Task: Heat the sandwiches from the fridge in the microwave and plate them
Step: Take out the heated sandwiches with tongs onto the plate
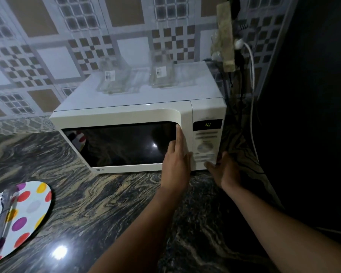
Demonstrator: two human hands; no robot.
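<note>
One white LG microwave point(126, 115) on the dark marbled stone surface point(110, 198), door closed, dark window, green digits lit on the display point(207, 124) (unreadable). Sandwiches not visible; a colourful shape shows in the window's top-left corner, cannot tell if it is inside or a reflection.

Two hands, both at the microwave front. Left hand point(176, 164) flat against the door's right edge, fingers point(178, 133) straight and released, index tip reaching up to the window's upper right corner, holding nothing. Right hand point(224, 168) at the lower right corner of the control panel point(207, 142), fingers relaxed and spread, thumb touching the panel's bottom buttons, gripping nothing. One round dial in mid panel.

One polka-dot plate point(32, 205) at lower left on the surface, well apart from the microwave, partly cut by the frame edge. One clear tong-like utensil point(3, 219) lies across it, blurred, exact type uncertain.

Two clear glass containers on top of the microwave, each with a white label: one left point(112, 77), one right point(161, 73), apart from each other.

One wall socket board point(225, 36) at upper right with one white plug and cable point(251, 75) running down beside the microwave. Tiled checker-pattern wall point(47, 46) behind
</note>
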